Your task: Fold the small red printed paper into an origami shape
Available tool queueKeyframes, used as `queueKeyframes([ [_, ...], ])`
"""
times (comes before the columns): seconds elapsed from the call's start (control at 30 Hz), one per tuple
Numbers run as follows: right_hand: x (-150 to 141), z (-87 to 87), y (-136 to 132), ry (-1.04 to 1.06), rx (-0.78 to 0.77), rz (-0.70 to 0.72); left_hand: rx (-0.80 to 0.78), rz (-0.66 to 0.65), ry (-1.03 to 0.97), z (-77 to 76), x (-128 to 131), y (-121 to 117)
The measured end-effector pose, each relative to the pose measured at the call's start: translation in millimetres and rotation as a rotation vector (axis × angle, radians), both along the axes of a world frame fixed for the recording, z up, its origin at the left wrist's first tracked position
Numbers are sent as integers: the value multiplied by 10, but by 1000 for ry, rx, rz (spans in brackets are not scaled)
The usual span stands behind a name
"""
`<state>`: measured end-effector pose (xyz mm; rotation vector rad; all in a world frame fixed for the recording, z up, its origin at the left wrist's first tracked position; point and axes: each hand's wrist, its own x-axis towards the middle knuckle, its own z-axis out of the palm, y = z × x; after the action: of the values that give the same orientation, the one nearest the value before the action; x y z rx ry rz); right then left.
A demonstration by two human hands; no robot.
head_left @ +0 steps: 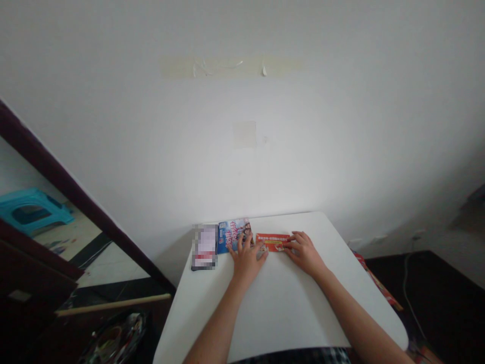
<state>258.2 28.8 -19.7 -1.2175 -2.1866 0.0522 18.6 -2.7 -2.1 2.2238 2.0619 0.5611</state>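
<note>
- Orange-red rectangular paper leaflet (pixel 272 238): right hand (pixel 304 251) at its right end, pinch unclear; left hand (pixel 246 259) spread at its left.
- It lies beside a blue printed leaflet (pixel 225 237), on a white table (pixel 284 308).
- Step: apparently positioning; sliding calls for a light touch.

Left hand (pixel 248 257) and right hand (pixel 304 250): bare, with slender fingers (pixel 248 241). Left forearm (pixel 217 314) and right forearm (pixel 350 308): uncovered as far as visible, smooth in outline, tapering to the wrists. Garment (pixel 303 357) at the lower edge: dark, with a paler broken pattern resembling checks; cut and fabric cannot be determined.
</note>
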Motion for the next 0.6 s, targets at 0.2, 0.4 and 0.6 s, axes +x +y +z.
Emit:
queueKeyframes([
  [0.2,-12,-26,11,-42,24,54,2,-17,-36,23,11,3],
  [0.4,6,-47,37,-47,8,80,31,21,-22,6,37,-3],
  [0.6,102,-5,50,-11,-39,153,29,26,-40,-43,48,18],
])
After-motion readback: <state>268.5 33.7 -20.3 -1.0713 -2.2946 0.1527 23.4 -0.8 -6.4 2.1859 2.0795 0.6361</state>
